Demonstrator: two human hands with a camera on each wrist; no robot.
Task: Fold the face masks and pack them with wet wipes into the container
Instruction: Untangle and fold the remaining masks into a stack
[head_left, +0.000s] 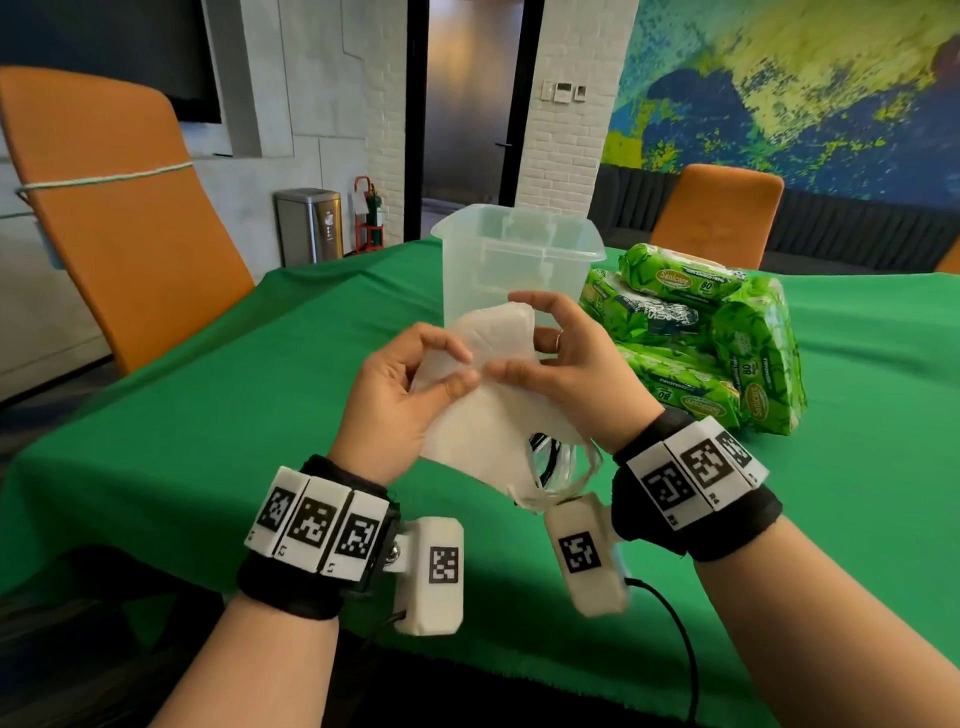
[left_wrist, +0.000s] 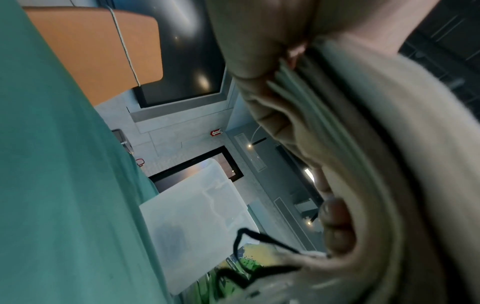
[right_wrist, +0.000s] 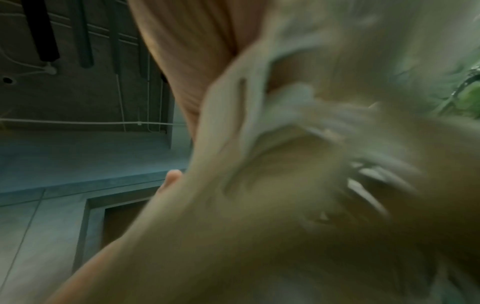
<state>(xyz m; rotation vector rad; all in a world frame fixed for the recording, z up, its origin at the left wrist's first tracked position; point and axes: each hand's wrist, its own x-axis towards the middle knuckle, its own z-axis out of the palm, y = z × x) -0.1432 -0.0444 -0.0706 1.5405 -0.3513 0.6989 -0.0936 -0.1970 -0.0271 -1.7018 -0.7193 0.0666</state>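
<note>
Green cloth covers the tabletop (head_left: 208, 415), which fills most of the head view. Two orange chairs stand at its edges, one (head_left: 119, 218) along the left edge and one (head_left: 717, 208) beyond the far edge. A clear plastic container (head_left: 519, 260) stands upright and open near the far edge, roughly midway across. Just beside it, toward the right edge, lies a pile of green wet wipes packs (head_left: 696, 338), several stacked against one another.

Above the middle of the tabletop, in front of the container, both hands hold a white face mask (head_left: 483, 415) up off the cloth. The left hand (head_left: 400, 395) pinches the mask's left part between thumb and curled fingers. The right hand (head_left: 576, 364) has its thumb laid on the mask's middle, meeting the left thumb, with its fingers curved behind the upper edge. White ear loops (head_left: 561, 467) hang bunched from the mask's lower right corner, with a dark strand among them. In the left wrist view stacked white mask edges (left_wrist: 337, 144) run past the fingertips; the right wrist view is too blurred to read.
</note>
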